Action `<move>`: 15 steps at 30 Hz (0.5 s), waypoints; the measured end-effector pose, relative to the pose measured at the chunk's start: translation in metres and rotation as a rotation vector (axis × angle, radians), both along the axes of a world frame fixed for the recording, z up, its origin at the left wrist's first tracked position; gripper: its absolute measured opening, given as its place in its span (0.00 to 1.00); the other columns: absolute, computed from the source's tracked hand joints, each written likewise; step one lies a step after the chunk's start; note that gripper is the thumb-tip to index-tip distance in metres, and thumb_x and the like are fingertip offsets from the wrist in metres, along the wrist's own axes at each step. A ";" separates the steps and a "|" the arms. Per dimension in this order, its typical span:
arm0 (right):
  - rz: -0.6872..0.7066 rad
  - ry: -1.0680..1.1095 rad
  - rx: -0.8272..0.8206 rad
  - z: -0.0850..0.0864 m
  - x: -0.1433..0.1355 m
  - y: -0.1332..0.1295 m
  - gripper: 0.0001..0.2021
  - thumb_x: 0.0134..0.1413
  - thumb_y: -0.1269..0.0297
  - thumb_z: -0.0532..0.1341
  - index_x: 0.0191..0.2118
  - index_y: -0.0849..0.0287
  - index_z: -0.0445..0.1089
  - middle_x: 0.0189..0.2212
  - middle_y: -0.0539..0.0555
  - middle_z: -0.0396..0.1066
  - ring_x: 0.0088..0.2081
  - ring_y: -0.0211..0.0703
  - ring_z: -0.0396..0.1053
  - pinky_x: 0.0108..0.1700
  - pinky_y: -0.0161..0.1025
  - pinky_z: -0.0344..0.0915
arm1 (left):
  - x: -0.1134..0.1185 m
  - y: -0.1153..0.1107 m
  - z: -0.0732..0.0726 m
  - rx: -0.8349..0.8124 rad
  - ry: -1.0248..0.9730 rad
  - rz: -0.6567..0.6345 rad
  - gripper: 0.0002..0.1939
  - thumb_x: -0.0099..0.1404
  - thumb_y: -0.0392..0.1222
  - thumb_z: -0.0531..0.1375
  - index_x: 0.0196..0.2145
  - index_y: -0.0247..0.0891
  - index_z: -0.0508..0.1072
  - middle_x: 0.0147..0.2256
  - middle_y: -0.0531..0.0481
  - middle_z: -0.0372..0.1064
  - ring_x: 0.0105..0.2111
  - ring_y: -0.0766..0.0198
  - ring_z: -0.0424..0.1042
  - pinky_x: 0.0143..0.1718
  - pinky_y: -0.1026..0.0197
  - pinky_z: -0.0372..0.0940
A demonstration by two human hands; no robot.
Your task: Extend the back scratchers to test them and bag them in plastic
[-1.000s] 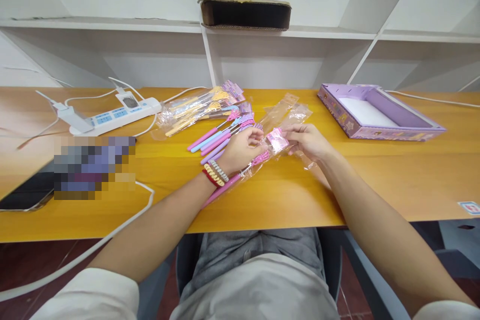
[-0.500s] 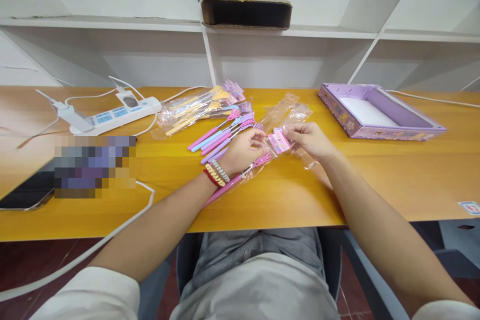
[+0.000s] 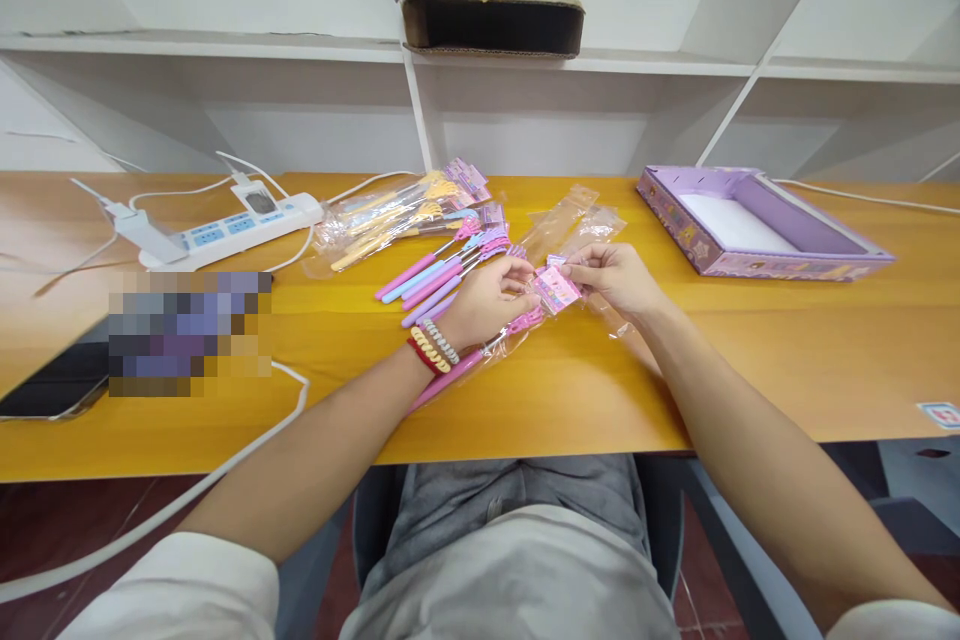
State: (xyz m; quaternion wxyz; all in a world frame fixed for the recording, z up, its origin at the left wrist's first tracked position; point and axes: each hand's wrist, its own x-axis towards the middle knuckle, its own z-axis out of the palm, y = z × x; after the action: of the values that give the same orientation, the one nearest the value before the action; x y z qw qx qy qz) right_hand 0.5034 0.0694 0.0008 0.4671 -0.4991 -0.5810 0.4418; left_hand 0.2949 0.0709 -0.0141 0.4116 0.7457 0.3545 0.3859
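In front of me lies a pink back scratcher [image 3: 452, 378] with a metal shaft and a claw-like head, in a clear plastic bag [image 3: 501, 348]. My left hand [image 3: 491, 300] rests over the bag, thumb and fingers closed on its edge near the head. My right hand [image 3: 611, 275] pinches a small pink printed card [image 3: 556, 290] at the bag's upper end. Several unbagged back scratchers [image 3: 431, 282] with pink, blue and purple handles lie just beyond my left hand. Clear empty bags [image 3: 559, 220] are spread behind my right hand, partly covered by it.
Bagged yellow back scratchers [image 3: 405, 220] with purple cards lie at the back. A white power strip [image 3: 232, 232] with cables and a phone [image 3: 56, 375] are on the left. At the right sits a purple open box [image 3: 795, 265]. A cardboard box [image 3: 491, 25] stands on the shelf.
The pink card has shifted slightly left and downward, toward my left hand. My right hand has moved a little left with it; my left hand stays nearly still.
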 end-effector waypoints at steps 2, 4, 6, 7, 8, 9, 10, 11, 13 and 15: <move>-0.010 -0.060 0.040 -0.002 0.001 0.001 0.13 0.39 0.58 0.68 0.26 0.62 0.69 0.18 0.50 0.68 0.19 0.34 0.62 0.22 0.34 0.59 | 0.001 0.000 0.000 -0.005 -0.020 -0.004 0.18 0.56 0.37 0.63 0.44 0.34 0.68 0.44 0.43 0.70 0.40 0.63 0.72 0.42 0.57 0.69; -0.055 -0.182 0.106 -0.004 0.000 0.001 0.11 0.41 0.59 0.67 0.27 0.62 0.70 0.19 0.51 0.69 0.20 0.35 0.63 0.24 0.35 0.59 | 0.001 0.000 0.000 -0.015 -0.048 -0.008 0.18 0.55 0.37 0.63 0.44 0.34 0.67 0.44 0.43 0.70 0.40 0.63 0.72 0.42 0.57 0.69; -0.114 -0.342 0.203 -0.007 -0.001 0.001 0.09 0.42 0.61 0.65 0.28 0.62 0.71 0.20 0.51 0.70 0.21 0.36 0.64 0.26 0.35 0.60 | 0.001 0.000 -0.001 -0.030 -0.062 -0.017 0.18 0.55 0.37 0.63 0.44 0.34 0.67 0.44 0.42 0.70 0.40 0.63 0.72 0.42 0.57 0.69; -0.136 -0.415 0.252 -0.008 -0.003 0.000 0.08 0.43 0.62 0.64 0.28 0.62 0.71 0.21 0.52 0.71 0.22 0.36 0.65 0.28 0.36 0.61 | 0.001 0.001 -0.001 -0.034 -0.059 -0.019 0.18 0.55 0.37 0.63 0.43 0.33 0.67 0.44 0.42 0.70 0.40 0.63 0.72 0.42 0.57 0.69; -0.146 -0.472 0.293 -0.008 -0.004 0.000 0.07 0.44 0.62 0.64 0.28 0.61 0.71 0.23 0.52 0.72 0.23 0.36 0.65 0.29 0.36 0.61 | 0.001 0.001 -0.001 -0.033 -0.051 -0.016 0.17 0.55 0.37 0.63 0.43 0.33 0.67 0.44 0.42 0.70 0.40 0.63 0.72 0.42 0.57 0.69; -0.141 -0.508 0.322 -0.009 -0.005 -0.001 0.07 0.45 0.63 0.63 0.28 0.61 0.72 0.23 0.52 0.72 0.24 0.36 0.66 0.30 0.36 0.61 | 0.001 0.001 -0.001 -0.027 -0.039 -0.011 0.17 0.56 0.38 0.63 0.43 0.34 0.67 0.43 0.42 0.70 0.40 0.63 0.72 0.42 0.57 0.69; -0.125 -0.526 0.339 -0.009 -0.006 -0.002 0.07 0.46 0.62 0.63 0.29 0.61 0.72 0.24 0.53 0.72 0.25 0.37 0.66 0.31 0.36 0.61 | 0.000 0.001 0.000 -0.018 -0.029 -0.003 0.17 0.56 0.38 0.63 0.43 0.34 0.67 0.43 0.43 0.70 0.40 0.62 0.72 0.42 0.57 0.69; -0.101 -0.527 0.343 -0.009 -0.007 -0.002 0.08 0.47 0.61 0.62 0.29 0.61 0.73 0.25 0.53 0.73 0.26 0.37 0.66 0.31 0.36 0.61 | 0.000 0.002 0.000 -0.010 -0.024 0.004 0.17 0.56 0.39 0.63 0.43 0.34 0.67 0.43 0.43 0.70 0.40 0.62 0.72 0.42 0.57 0.69; -0.041 -0.492 0.330 -0.009 -0.008 -0.003 0.11 0.49 0.58 0.62 0.29 0.61 0.73 0.26 0.53 0.72 0.27 0.37 0.66 0.31 0.36 0.61 | -0.001 0.002 0.000 0.001 -0.023 0.011 0.16 0.56 0.39 0.63 0.43 0.34 0.67 0.43 0.44 0.70 0.40 0.63 0.72 0.42 0.57 0.69; 0.009 -0.410 0.290 -0.008 -0.009 -0.003 0.15 0.52 0.53 0.59 0.27 0.61 0.72 0.24 0.52 0.70 0.26 0.37 0.64 0.30 0.36 0.59 | -0.001 0.002 0.000 0.011 -0.027 0.021 0.16 0.56 0.39 0.63 0.42 0.35 0.67 0.42 0.44 0.70 0.40 0.63 0.72 0.42 0.57 0.69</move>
State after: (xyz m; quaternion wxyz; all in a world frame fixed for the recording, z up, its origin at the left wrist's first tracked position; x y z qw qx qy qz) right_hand 0.4948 0.0668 -0.0072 0.4044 -0.5033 -0.7232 0.2453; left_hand 0.2938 0.0731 -0.0138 0.4082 0.7390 0.3546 0.4019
